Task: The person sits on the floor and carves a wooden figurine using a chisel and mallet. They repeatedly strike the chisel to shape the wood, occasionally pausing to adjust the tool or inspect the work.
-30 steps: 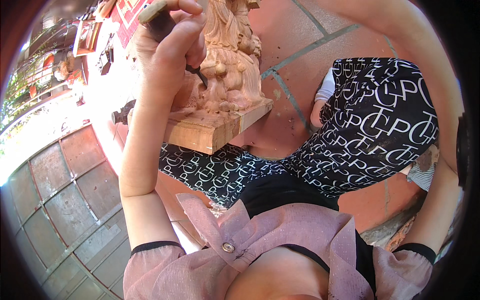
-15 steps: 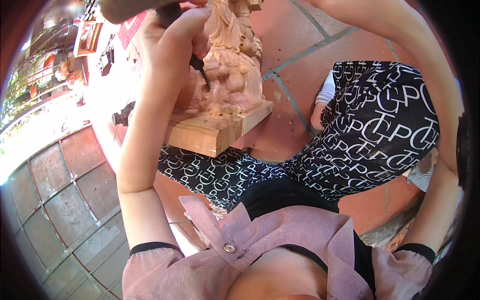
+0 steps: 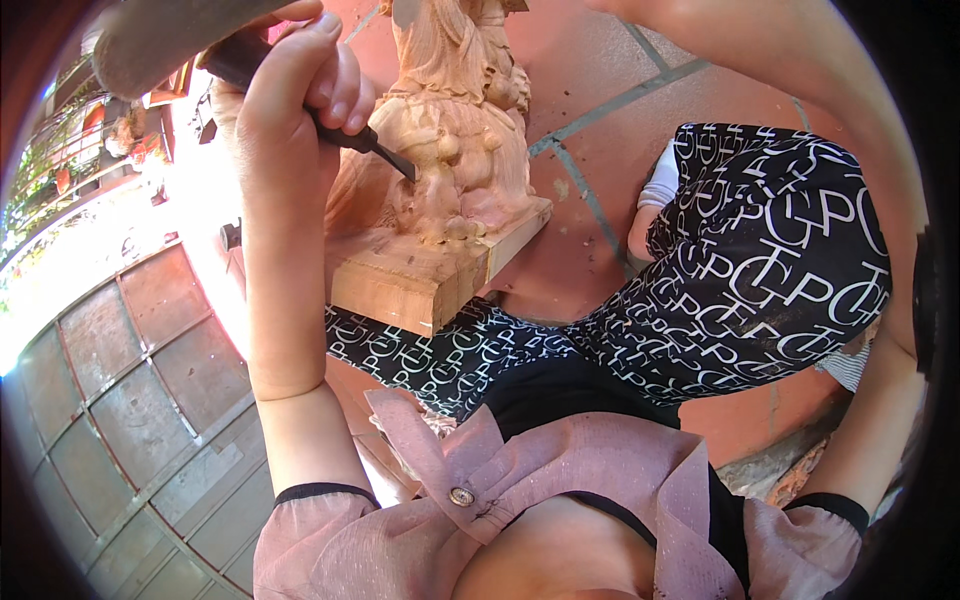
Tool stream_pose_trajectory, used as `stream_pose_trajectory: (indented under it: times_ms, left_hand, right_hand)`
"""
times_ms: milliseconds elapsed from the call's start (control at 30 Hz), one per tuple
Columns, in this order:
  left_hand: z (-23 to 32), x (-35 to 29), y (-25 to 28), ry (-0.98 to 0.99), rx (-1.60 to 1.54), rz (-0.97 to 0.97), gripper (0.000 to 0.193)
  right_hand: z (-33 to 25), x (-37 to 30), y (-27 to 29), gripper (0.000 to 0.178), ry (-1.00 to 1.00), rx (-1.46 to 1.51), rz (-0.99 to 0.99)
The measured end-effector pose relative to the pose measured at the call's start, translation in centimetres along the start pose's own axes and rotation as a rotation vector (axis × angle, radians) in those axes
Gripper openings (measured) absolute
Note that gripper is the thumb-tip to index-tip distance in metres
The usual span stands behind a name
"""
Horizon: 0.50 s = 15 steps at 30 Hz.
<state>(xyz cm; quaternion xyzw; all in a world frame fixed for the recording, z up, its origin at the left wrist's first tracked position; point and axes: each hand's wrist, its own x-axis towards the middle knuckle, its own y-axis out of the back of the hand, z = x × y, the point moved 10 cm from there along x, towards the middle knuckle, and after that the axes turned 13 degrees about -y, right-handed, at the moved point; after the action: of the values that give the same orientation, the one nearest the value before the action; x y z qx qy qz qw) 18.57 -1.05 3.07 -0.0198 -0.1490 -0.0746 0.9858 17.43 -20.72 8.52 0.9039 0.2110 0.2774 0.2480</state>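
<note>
My left hand (image 3: 300, 90) is closed round the dark handle of a chisel (image 3: 395, 160). The chisel slants down to the right, its flat metal tip against the lower part of a carved wooden figure (image 3: 450, 150). Rounded forms and folds cover the figure, which rises from a thick block base (image 3: 390, 290) and is cut off by the top edge. A grey-brown, blunt-ended mallet head (image 3: 165, 40) is beside the upper end of the chisel handle, blurred. My right forearm bends in from the right and leaves through the top edge, so the right hand is out of sight.
My legs in black patterned trousers (image 3: 760, 250) are spread on either side of the base. Red floor tiles (image 3: 590, 90) with grey joints lie beyond the figure. At the left are a grey metal-framed panel (image 3: 140, 370) and a brightly lit area with plants.
My left hand has shifted left and slightly down, laying the chisel at a flatter slant with its tip still at the carving. The mallet head has moved left and down.
</note>
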Motion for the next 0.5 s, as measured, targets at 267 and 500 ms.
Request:
stream_pose_trajectory:
  times_ms: [267, 500]
  left_hand:
    - [-0.9, -0.45, 0.31, 0.015, 0.047, -0.001, 0.014]
    - [-1.04, -0.62, -0.06, 0.033, 0.051, -0.014, 0.014]
  right_hand:
    - [0.37, 0.16, -0.31, 0.051, -0.003, 0.017, -0.001]
    - [0.44, 0.1, -0.1, 0.05, -0.009, 0.008, 0.01]
